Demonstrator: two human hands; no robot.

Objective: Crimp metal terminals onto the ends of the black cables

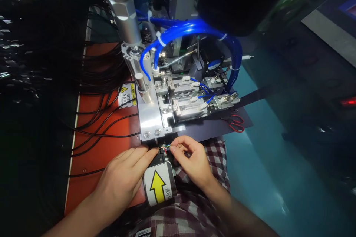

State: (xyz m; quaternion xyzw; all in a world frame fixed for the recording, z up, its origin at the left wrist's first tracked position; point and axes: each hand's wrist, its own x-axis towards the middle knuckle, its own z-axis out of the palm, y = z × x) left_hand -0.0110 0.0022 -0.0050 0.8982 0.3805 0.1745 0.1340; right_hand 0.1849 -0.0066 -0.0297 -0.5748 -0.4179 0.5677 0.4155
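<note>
Close to the machine's near edge, my right hand (193,159) pinches thin coloured wires (167,147) between thumb and index finger. My left hand (124,170) lies palm down to the left, its fingers pressed together and their tips at a small black fixture (159,159). What those fingertips hold, if anything, is hidden. The wires lie over the fixture, between the two hands. Just below is a white label with a yellow arrow (158,187). Behind the hands stands the metal machine (151,118) with its cylinders.
Black cables (102,118) run across the orange-red surface (91,159) at left. Blue air tubes (191,27) arch over the machine. Red-handled scissors (237,123) lie on the dark plate at right. A dark bulky shape hangs at the top right.
</note>
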